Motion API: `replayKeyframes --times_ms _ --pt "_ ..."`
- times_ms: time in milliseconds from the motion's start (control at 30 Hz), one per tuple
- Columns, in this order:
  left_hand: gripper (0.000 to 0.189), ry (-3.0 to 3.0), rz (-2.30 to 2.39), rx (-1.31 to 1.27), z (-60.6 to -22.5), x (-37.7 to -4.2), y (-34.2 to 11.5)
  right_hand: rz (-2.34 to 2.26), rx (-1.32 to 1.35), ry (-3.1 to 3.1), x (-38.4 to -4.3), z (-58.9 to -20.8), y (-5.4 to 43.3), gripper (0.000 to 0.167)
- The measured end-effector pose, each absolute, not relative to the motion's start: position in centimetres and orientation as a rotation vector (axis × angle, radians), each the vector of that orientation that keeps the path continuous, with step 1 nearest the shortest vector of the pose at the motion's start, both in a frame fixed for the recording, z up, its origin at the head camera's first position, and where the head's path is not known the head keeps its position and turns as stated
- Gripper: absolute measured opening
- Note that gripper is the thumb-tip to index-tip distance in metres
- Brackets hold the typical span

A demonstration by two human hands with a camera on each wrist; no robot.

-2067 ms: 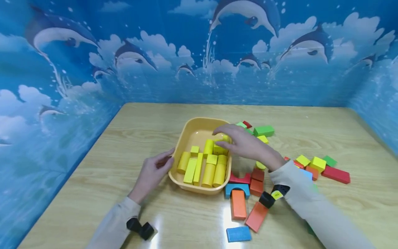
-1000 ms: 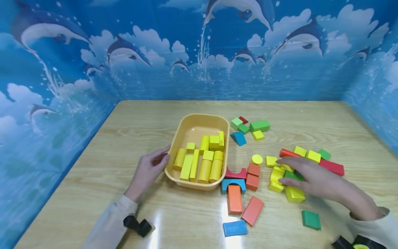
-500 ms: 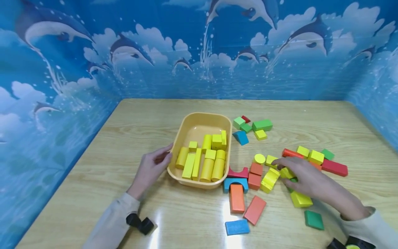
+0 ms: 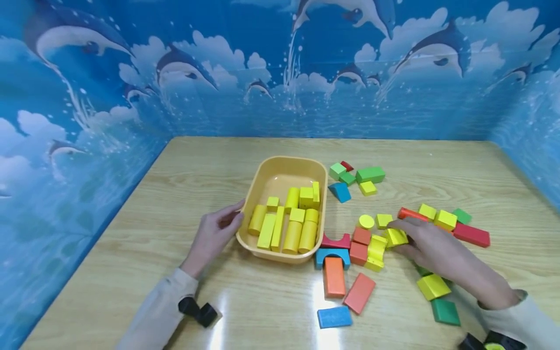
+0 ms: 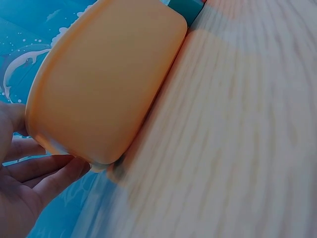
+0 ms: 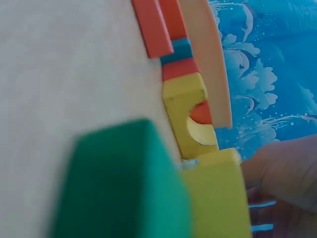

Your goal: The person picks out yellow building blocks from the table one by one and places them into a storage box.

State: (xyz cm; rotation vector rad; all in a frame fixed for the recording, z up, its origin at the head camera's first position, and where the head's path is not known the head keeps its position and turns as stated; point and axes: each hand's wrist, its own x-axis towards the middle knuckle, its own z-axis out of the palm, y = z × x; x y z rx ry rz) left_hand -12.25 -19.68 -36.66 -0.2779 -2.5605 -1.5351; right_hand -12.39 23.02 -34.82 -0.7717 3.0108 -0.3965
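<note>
At the left wall of the tan plastic tray [image 4: 276, 181], my left hand [image 4: 213, 238] holds the rim between thumb and fingers; the left wrist view shows those fingertips on the tray's outer corner. Yellow cylinders [image 4: 292, 238], cubes and long bars lie inside. My right hand [image 4: 437, 253] pinches a yellow block [image 4: 395, 237] on the table among loose blocks. To its left, a yellow arch block [image 4: 376, 253] sits beside red cubes [image 4: 359, 253]. In the right wrist view, a finger lies along the yellow block, with a blurred green block [image 6: 119, 183] nearer the camera.
Red and blue arches [image 4: 332, 256], orange bricks [image 4: 334, 278] and a blue brick [image 4: 334, 317] lie right of the tray. Green blocks [image 4: 370, 174] sit farther back. A red bar [image 4: 471, 235] is at far right. A dolphin-printed backdrop [image 4: 280, 73] borders the table.
My right hand moved from over the tray to the blocks at right. The yellow arch block shifted left to the red cubes, and the yellow block moved left slightly. The left hand stays at the tray.
</note>
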Motion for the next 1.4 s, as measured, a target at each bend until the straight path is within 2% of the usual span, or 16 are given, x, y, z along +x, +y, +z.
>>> replayKeyframes --times_ms 167,367,600,767,1000,1133,1400 --pt "0.036 -2.559 -1.526 -0.288 -36.6 -12.3 -19.8 -0.485 -0.877 3.121 -14.0 -32.7 21.6 0.045" --pt "0.035 -2.549 -1.525 -0.304 -36.8 -12.3 -19.7 -0.629 -1.010 3.086 -18.0 -30.1 16.3 0.049" --pt "0.034 -2.531 -1.567 -0.327 -37.1 -12.5 -18.7 -0.511 -1.198 3.029 -23.4 -31.7 11.3 0.036" --pt "0.034 -2.526 -1.555 -0.357 -37.0 -12.6 -18.2 -0.386 -1.161 2.996 -24.8 -32.9 10.0 0.029" --pt "0.035 -2.545 -1.514 -0.340 -36.7 -12.6 -18.4 -0.450 -1.227 2.995 -23.7 -32.4 10.4 0.029" --pt "0.035 -2.553 -1.521 -0.323 -36.8 -12.5 -18.6 -0.543 -1.240 3.009 -20.9 -31.9 12.8 0.030" --pt "0.036 -2.562 -1.521 -0.286 -36.7 -12.3 -19.5 -0.577 -0.993 2.931 -14.7 -31.9 18.9 0.031"
